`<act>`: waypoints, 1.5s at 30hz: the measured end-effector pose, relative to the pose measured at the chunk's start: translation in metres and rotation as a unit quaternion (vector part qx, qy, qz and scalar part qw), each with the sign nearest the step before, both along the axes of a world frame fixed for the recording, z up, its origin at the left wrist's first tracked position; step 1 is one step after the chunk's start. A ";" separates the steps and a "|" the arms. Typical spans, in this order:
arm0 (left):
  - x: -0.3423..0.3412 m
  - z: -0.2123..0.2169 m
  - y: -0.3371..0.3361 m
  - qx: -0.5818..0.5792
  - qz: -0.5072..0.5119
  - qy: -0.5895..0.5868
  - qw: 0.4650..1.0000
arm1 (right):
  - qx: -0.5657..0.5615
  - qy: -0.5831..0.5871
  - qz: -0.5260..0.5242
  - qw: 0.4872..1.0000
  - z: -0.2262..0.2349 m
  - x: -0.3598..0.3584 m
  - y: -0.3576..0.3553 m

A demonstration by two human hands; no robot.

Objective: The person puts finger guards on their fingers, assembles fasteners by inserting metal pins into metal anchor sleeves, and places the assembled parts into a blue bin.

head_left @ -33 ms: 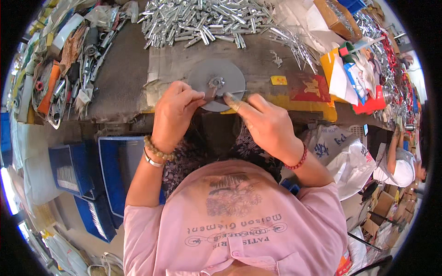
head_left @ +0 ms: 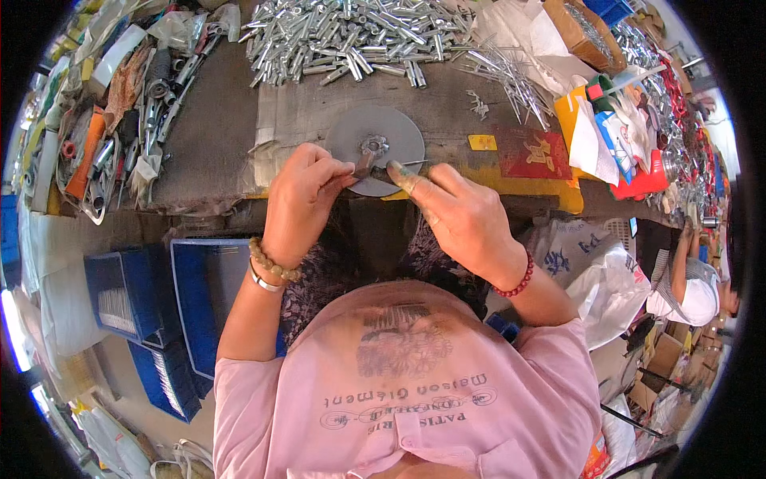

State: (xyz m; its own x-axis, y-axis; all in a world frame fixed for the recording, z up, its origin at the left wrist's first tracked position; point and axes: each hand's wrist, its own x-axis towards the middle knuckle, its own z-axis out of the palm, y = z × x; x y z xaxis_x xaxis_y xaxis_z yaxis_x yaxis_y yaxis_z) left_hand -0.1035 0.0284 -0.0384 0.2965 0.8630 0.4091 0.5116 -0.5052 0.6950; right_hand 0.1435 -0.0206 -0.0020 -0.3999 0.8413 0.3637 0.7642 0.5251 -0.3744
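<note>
At the grey disc's (head_left: 405,132) eight o'clock, the left hand (head_left: 302,191) pinched a small brown piece (head_left: 365,164), while at four the right hand (head_left: 464,209) pinched a thin rod (head_left: 417,163), apparently for steadiness, silver fittings (head_left: 351,36) heaped within reach at twelve.

Room between grey disc (head_left: 403,137) and metal-tube heap (head_left: 351,36); 2 hands (head_left: 305,188) (head_left: 464,209) block near side.

A flat grey disc (head_left: 348,128) lies at the worktable edge (head_left: 227,191), small fitting (head_left: 373,145) near centre
</note>
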 end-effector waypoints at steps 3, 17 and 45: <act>-0.003 0.000 -0.004 -0.006 0.001 0.003 1.000 | -0.028 0.094 -0.001 0.995 0.001 -0.007 0.005; -0.002 -0.003 -0.009 -0.018 0.032 -0.021 0.999 | -0.028 -0.027 -0.038 0.999 -0.006 -0.014 -0.001; -0.121 -0.048 -0.075 -0.171 0.336 -0.456 0.806 | -0.321 0.401 -0.033 0.857 -0.034 -0.028 0.003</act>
